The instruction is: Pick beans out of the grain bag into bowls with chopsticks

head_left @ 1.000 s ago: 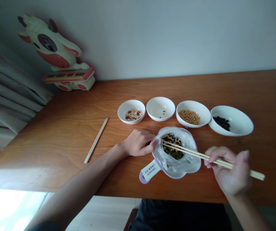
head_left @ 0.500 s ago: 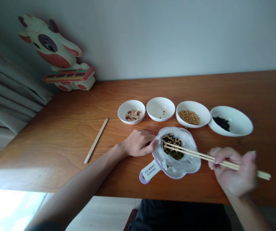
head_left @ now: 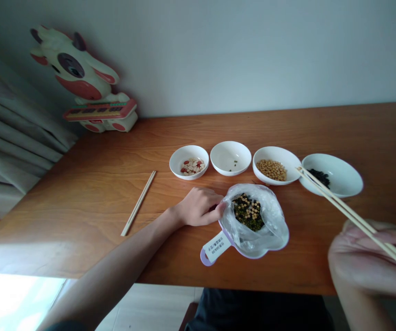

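My left hand (head_left: 203,207) pinches the left rim of a lilac dish (head_left: 232,241) lined with a clear plastic bag (head_left: 273,216). Inside the bag lie mixed beans (head_left: 249,212), green, black and yellow. A pair of chopsticks (head_left: 347,211) is gripped in my right hand (head_left: 370,262). Their tips are over the gap between the bowl of soybeans (head_left: 271,169) and the bowl with black beans (head_left: 318,176). A small pale thing seems to sit at the tips, too small to make out for sure.
A white bowl (head_left: 184,172) holds pale and red pieces, and another bowl (head_left: 223,156) holds a few small bits. Spare chopsticks (head_left: 138,203) lie on the table at left. A cow toy with a keyboard (head_left: 97,110) stands at the back left, near a curtain (head_left: 11,133).
My right hand has moved right, lifting the chopsticks out of the bag so their tips are now by the two right-hand bowls. My left hand stays at the rim.
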`<state>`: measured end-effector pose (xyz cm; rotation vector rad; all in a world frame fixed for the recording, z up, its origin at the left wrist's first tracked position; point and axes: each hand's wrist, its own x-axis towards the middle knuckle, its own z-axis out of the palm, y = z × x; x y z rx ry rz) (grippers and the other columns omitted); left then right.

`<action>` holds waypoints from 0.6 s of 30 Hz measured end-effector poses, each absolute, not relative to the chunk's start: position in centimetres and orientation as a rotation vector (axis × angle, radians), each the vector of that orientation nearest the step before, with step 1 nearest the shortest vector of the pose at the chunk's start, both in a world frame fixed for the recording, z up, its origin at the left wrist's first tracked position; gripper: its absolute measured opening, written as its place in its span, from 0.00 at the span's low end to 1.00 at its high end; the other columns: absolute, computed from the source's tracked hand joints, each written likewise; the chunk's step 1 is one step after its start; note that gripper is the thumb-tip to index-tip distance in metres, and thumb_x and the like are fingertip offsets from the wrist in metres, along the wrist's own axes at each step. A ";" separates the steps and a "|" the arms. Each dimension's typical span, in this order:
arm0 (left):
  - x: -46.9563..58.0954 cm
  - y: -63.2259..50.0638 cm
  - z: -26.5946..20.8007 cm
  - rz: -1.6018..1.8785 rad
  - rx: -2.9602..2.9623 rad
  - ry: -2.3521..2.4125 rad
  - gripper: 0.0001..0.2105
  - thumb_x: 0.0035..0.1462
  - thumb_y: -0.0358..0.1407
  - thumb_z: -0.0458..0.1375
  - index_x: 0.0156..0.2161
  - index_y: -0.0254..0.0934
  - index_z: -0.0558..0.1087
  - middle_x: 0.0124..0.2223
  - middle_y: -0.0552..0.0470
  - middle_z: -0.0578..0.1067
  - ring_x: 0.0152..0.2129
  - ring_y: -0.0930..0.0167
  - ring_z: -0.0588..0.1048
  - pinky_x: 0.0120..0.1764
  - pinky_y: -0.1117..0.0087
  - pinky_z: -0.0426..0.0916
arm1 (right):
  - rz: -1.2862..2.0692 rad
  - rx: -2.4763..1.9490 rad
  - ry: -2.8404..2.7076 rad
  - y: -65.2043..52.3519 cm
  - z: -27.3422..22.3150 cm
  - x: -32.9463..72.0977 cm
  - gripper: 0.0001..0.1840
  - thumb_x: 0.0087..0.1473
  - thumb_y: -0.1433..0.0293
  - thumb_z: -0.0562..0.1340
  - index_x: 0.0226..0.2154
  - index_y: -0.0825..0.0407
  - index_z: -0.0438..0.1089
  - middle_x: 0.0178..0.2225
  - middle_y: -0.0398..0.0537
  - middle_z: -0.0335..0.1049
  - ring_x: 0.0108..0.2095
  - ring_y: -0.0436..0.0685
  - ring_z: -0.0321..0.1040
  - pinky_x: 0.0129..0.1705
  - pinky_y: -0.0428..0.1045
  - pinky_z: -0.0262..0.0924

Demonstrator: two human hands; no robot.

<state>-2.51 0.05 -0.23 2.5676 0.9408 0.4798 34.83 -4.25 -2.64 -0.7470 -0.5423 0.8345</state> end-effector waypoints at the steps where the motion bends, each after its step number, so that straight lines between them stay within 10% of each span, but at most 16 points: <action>1: -2.5 0.1 -0.3 0.480 2.568 0.941 0.22 0.76 0.43 0.42 0.30 0.37 0.65 0.28 0.50 0.73 0.25 0.70 0.70 0.32 0.67 0.59 | 0.628 -0.786 -0.674 -4.0 -2.8 34.7 0.32 0.55 0.41 0.62 0.19 0.49 0.79 0.15 0.48 0.61 0.17 0.59 0.68 0.19 0.54 0.57; 18: -2.5 0.1 -0.2 0.472 2.573 0.946 0.22 0.76 0.43 0.42 0.30 0.37 0.66 0.28 0.50 0.73 0.25 0.70 0.70 0.32 0.67 0.59 | 0.754 -0.766 -1.194 -4.8 -1.9 33.7 0.42 0.63 0.41 0.47 0.18 0.48 0.78 0.12 0.50 0.65 0.15 0.58 0.64 0.24 0.56 0.60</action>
